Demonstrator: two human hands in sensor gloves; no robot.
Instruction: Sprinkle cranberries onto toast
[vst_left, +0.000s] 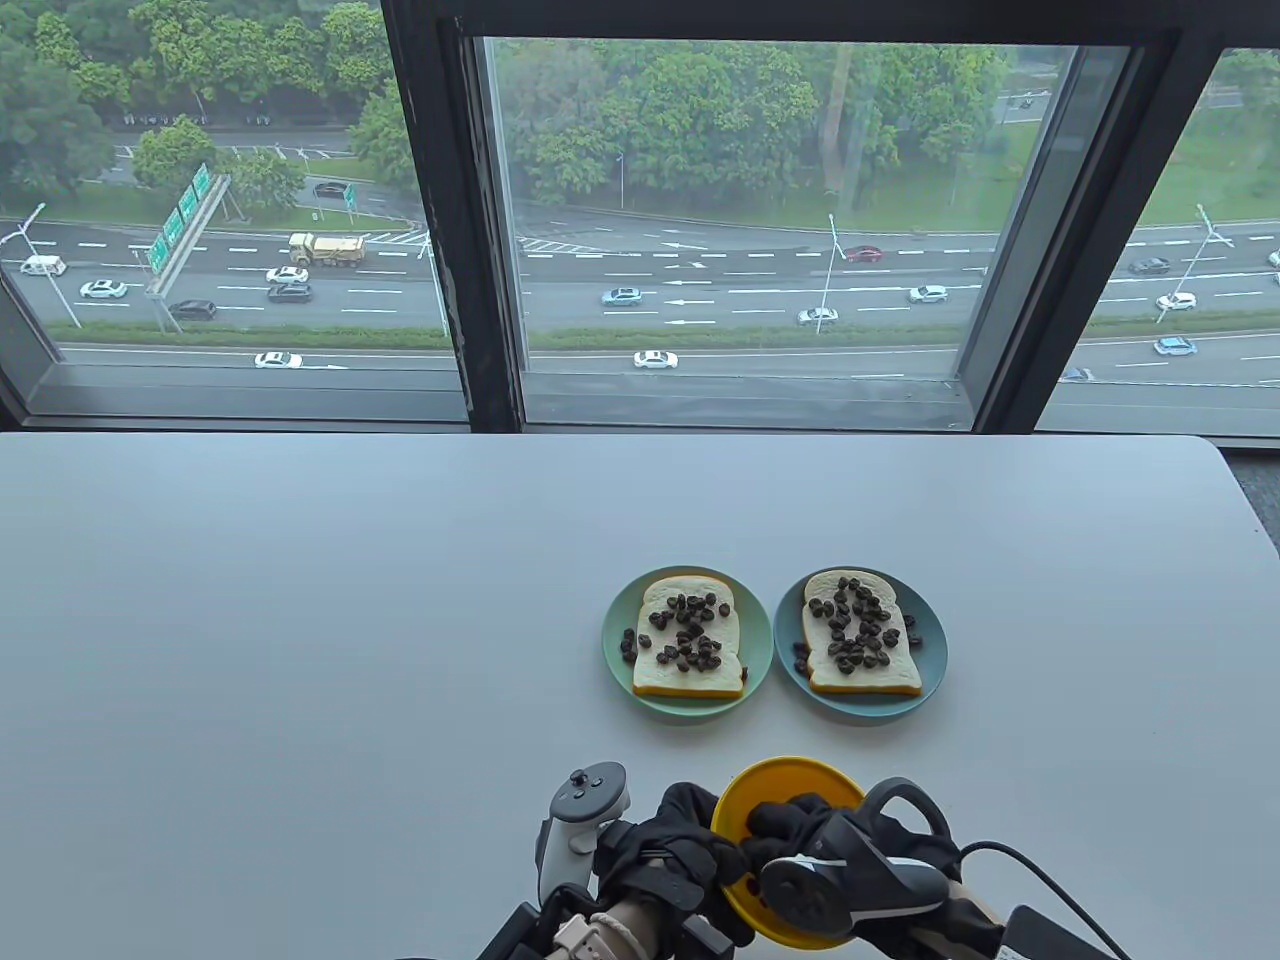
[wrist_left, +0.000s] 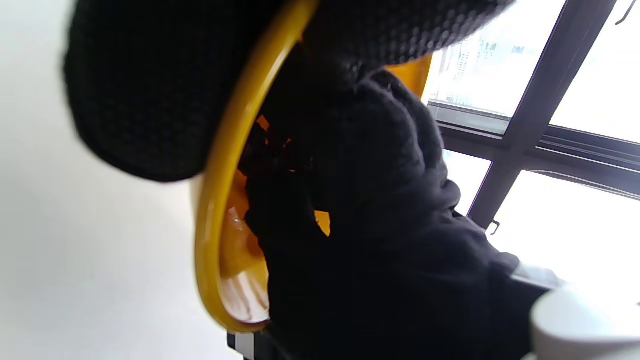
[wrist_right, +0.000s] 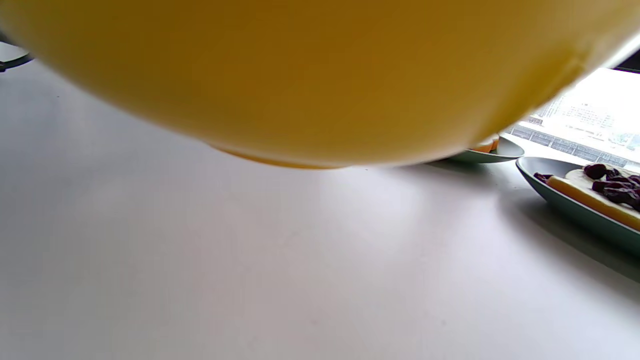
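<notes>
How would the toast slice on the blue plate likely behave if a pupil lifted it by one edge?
The toast slice looks soft, so it would probably sag. Its loose cranberries would likely slide off; a few already lie on the blue plate. It probably weighs little.

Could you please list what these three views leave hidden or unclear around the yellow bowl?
- Contents of the yellow bowl: table view, covered by the right hand; left wrist view, dark and blurred.
- Right hand fingertips: buried inside the bowl, so any pinch is unseen.
- Left hand grip on the rim: fingers overlap.
- Right wrist view: the bowl's underside fills it.
</notes>
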